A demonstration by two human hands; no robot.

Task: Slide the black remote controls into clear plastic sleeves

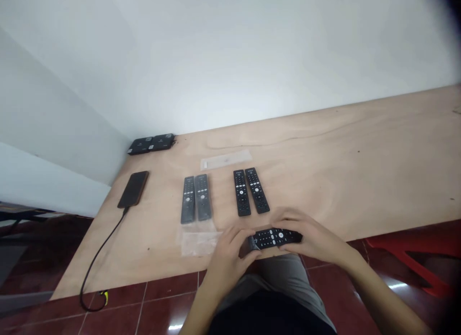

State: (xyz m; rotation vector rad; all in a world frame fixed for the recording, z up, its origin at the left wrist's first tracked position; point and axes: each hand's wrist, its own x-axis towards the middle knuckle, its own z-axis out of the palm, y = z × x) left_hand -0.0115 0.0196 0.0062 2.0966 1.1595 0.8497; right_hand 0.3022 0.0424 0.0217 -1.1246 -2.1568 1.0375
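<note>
Black remote control [277, 238], gripped between left hand [227, 258], right hand [309, 235]

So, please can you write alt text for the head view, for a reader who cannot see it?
The left hand and right hand hold a black remote at the edge of a plywood table. On the table lie two plastic-wrapped remotes, two bare remotes and a phone with a cable.

Matt plastic remote control [277, 238] over smooth plywood tabletop [345, 157].

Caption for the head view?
Left hand and right hand hold a black remote at the edge of a plywood table, near four more remotes.
</note>
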